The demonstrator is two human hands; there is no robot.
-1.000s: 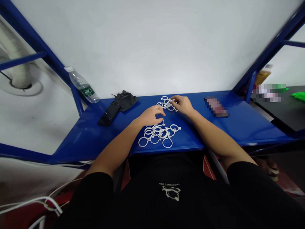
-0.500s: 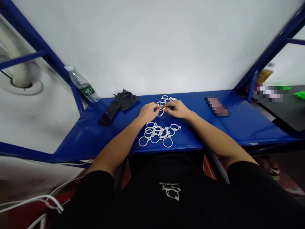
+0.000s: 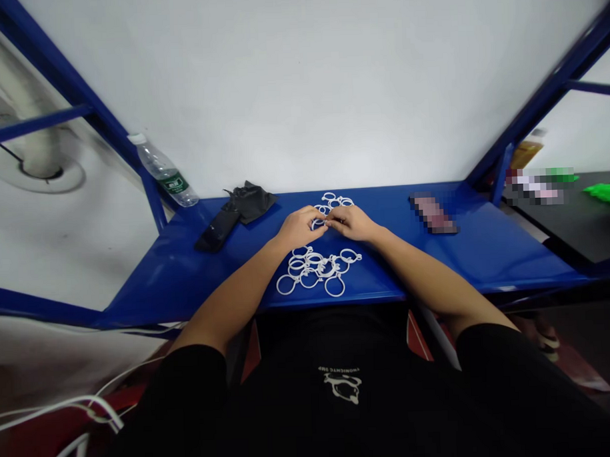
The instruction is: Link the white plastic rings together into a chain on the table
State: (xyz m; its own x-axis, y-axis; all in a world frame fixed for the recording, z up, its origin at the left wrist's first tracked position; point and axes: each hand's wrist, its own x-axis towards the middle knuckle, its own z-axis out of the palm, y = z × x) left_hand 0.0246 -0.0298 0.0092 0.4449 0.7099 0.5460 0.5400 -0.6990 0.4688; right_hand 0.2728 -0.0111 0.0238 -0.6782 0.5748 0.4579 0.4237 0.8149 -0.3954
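"Grip?"
"Clamped on a white ring (image 3: 317, 228) with left hand (image 3: 299, 229) and right hand (image 3: 352, 224), well right of the bottle (image 3: 163, 172)."
"And inside that bottle?"
"Hard to tell. Likewise for the black pouch (image 3: 257, 201), crumpled nearer, also right of the bottle."

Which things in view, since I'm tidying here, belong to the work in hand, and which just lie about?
In use:
white ring between left hand and right hand
front ring pile
rear ring group

Lying about:
bottle
flat black item
crumpled black bag
blurred pinkish item
green item
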